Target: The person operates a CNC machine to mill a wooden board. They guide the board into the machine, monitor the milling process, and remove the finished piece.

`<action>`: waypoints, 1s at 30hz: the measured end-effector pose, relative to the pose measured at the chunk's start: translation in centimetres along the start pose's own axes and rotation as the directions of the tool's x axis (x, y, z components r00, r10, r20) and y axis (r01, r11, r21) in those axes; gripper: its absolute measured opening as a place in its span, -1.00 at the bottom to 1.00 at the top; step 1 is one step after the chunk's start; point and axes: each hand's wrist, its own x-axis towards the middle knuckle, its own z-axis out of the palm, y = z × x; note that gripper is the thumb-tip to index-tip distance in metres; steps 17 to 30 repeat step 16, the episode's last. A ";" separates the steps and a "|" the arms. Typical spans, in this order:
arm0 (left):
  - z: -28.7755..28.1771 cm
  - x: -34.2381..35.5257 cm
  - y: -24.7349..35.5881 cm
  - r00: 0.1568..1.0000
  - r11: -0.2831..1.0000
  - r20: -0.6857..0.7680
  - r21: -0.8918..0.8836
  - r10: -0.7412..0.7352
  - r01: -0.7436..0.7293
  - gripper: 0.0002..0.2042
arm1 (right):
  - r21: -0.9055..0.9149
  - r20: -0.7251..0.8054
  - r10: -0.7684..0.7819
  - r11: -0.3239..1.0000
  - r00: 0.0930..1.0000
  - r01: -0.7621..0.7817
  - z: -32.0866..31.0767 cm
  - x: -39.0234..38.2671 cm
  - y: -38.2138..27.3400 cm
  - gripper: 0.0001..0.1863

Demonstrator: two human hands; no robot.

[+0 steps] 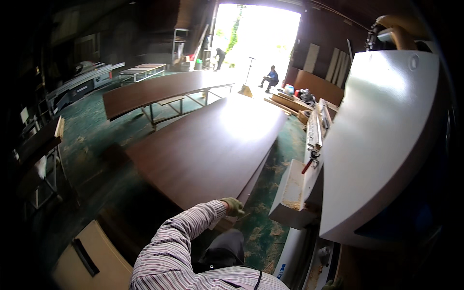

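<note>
My left hand (234, 207), in a greenish work glove, is at the near right corner of a large brown panel (203, 150). Its fingers look loosely apart, and I see nothing held in them. Whether it touches the panel's edge I cannot tell. Another board edge (251, 186) shows under the panel along its right side. Only a dim gloved bit of my right hand (333, 284) shows at the bottom edge, beside the machine; its fingers are too dark to make out.
A large white machine housing (382, 121) stands on my right, with a sawdust-covered ledge (294, 186) and a red-handled part (307, 166). Another brown panel (164, 92) lies on a trestle (153, 116) ahead. A beige board (92, 256) is at lower left. Two people are near the bright doorway (256, 34).
</note>
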 end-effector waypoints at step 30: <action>34.2 -17.1 -25.9 0.715 0.847 0.521 0.031 -0.466 0.530 -0.18 | 0.033 0.103 -0.193 0.981 0.976 0.190 -4.5 -1.1 -14.0 -0.49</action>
